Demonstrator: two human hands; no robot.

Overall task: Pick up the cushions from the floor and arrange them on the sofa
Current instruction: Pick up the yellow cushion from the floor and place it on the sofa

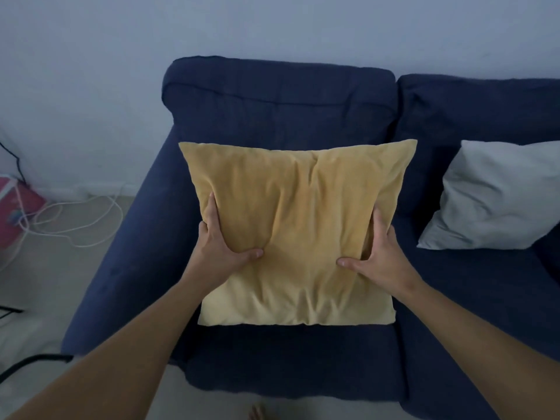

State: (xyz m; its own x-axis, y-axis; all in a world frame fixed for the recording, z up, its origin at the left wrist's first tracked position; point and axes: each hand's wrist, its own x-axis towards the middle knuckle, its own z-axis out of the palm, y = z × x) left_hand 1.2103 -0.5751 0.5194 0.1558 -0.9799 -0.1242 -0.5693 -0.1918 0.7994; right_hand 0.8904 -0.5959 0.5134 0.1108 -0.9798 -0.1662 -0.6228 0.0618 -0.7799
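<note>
Dim room, pale wall, navy sofa (303,98). 1 yellow cushion (297,225) is held over the left seat; 1 grey cushion (497,195) leans on the right seat. Left hand (221,244) and right hand (378,253) clamp its side edges, fingers sunk in. Judged soft, light, easily creased; edges give the best hold.

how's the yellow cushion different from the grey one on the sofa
The yellow cushion is gripped at both side edges by the left hand and right hand; the grey cushion is untouched. The yellow one is over the left seat, the grey one on the right seat, leaning toward the backrest. Both are square, plain and creased, on the navy sofa.
</note>
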